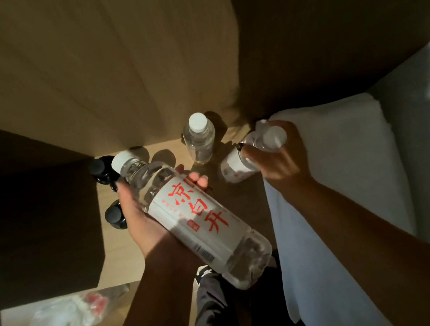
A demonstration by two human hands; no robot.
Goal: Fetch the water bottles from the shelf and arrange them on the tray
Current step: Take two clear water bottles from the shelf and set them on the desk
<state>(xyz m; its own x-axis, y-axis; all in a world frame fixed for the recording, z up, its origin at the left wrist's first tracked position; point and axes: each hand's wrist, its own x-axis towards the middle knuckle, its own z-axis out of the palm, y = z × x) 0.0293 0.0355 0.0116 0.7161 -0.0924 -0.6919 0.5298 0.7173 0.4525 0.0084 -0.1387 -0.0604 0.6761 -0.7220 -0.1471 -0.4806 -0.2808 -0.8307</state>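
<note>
My left hand [142,215] grips a clear water bottle [191,215] with a white cap and a white label bearing red characters; it lies tilted across my palm, cap pointing up-left. My right hand [279,157] is closed around the neck of a second water bottle [234,166], which leans on the wooden shelf [107,210]. A third water bottle [199,137] stands upright at the back of the shelf between my hands. No tray is in view.
Two dark-capped bottles [104,168] stand at the shelf's left side beside a dark cabinet wall [46,221]. Folded white towels [338,169] lie to the right. A crumpled plastic bag [55,320] rests on a lower wooden surface at the bottom left.
</note>
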